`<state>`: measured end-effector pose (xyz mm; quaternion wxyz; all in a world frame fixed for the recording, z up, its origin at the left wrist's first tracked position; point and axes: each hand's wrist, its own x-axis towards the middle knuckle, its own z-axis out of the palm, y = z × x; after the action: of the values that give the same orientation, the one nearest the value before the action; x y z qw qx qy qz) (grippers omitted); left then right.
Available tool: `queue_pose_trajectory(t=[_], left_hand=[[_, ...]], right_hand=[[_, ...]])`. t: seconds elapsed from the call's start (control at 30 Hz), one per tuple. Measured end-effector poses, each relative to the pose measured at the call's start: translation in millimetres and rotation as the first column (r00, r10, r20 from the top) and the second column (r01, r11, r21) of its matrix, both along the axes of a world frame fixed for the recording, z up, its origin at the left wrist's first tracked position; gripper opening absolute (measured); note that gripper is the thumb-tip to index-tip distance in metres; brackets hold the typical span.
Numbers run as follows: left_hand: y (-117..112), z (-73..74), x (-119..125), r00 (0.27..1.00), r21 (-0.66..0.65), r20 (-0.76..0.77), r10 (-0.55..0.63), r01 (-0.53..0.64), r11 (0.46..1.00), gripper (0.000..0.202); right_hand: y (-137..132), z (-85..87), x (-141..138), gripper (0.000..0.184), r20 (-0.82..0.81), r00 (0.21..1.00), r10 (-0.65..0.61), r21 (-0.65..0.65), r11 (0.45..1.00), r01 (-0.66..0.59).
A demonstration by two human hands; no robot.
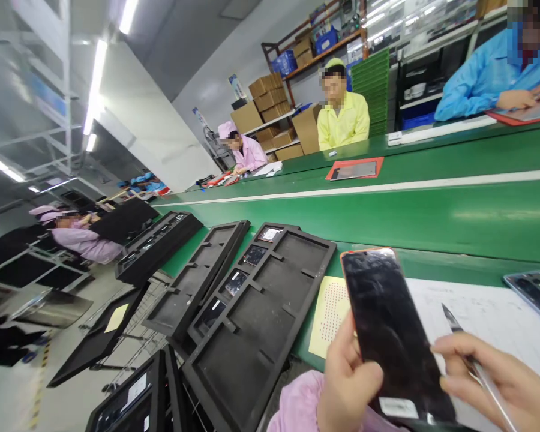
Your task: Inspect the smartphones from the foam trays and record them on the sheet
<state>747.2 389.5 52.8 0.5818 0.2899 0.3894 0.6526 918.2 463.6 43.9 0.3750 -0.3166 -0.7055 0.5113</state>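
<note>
My left hand point(348, 378) is closed around the left edge of a smartphone point(387, 324), thumb over its front. The phone has a dark smudged screen, an orange rim and a white label near its lower end. In my right hand point(481, 372) is a pen point(486, 378) with a dark tip and a clear barrel, and the fingertips are at the phone's right edge. Under the phone lie a white paper sheet point(468, 306) with faint marks and a yellow card point(326, 309) with rows of dots. Another phone point(537, 288) rests at the right edge.
Black foam trays point(270, 312) stand at the left, some holding phones point(254, 255). A green conveyor belt point(387, 207) runs across, carrying a red mat point(373, 165) with a flat panel. Beyond it sit people in yellow point(346, 123), pink point(252, 153) and blue point(477, 78) workwear. Shelves hold cartons point(270, 96).
</note>
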Motion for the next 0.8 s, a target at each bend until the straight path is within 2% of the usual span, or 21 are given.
queue_pose_trajectory(t=[0.03,0.1,0.17,0.27,0.33,0.4,0.47,0.5,0.57,0.67,0.73,0.8], left_hand=[[5,2.2,-2,0.999,-0.016,0.045,0.027,-0.026,1.000,0.066],[13,7.0,-5,0.987,-0.059,0.119,0.108,-0.102,0.993,0.054],[20,11.3,-7,0.967,-0.113,0.188,0.173,-0.154,0.982,0.047],[29,16.9,-5,0.942,-0.217,0.290,0.168,-0.106,0.970,0.049],[35,20.4,-2,0.931,-0.241,0.332,0.155,-0.075,0.968,0.056],[41,23.1,2,0.926,-0.219,0.360,0.115,-0.036,0.975,0.059],[45,23.2,6,0.914,-0.187,0.406,0.004,0.079,0.979,0.052],[47,21.9,9,0.902,-0.171,0.426,-0.070,0.156,0.973,0.048],[47,17.0,16,0.886,-0.151,0.419,-0.200,0.286,0.946,0.044],[43,7.3,26,0.887,-0.182,0.337,-0.315,0.390,0.903,0.048],[39,3.2,32,0.884,-0.213,0.309,-0.350,0.423,0.881,0.053],[36,3.0,36,0.868,-0.225,0.298,-0.397,0.468,0.854,0.055]], right_hand=[[1,7.9,-2,0.026,-0.069,0.996,-0.061,-0.114,0.992,0.053],[3,24.0,-4,0.030,-0.179,0.971,-0.157,-0.350,0.933,0.087],[6,36.2,-4,0.034,-0.254,0.945,-0.204,-0.500,0.864,0.053],[7,40.1,3,0.037,-0.302,0.933,-0.197,-0.588,0.809,-0.019],[6,33.9,9,0.036,-0.312,0.931,-0.192,-0.561,0.828,-0.017],[5,25.6,17,0.034,-0.314,0.922,-0.228,-0.447,0.892,0.068],[7,20.3,24,0.032,-0.286,0.913,-0.291,-0.250,0.942,0.222],[9,19.6,28,0.030,-0.233,0.920,-0.316,-0.125,0.948,0.294],[18,21.8,35,0.027,-0.073,0.928,-0.366,0.170,0.912,0.373],[41,29.7,43,0.031,0.109,0.901,-0.419,0.525,0.794,0.306],[59,35.5,44,0.034,0.160,0.895,-0.417,0.618,0.749,0.239],[74,41.0,43,0.035,0.223,0.911,-0.347,0.624,0.769,0.140]])
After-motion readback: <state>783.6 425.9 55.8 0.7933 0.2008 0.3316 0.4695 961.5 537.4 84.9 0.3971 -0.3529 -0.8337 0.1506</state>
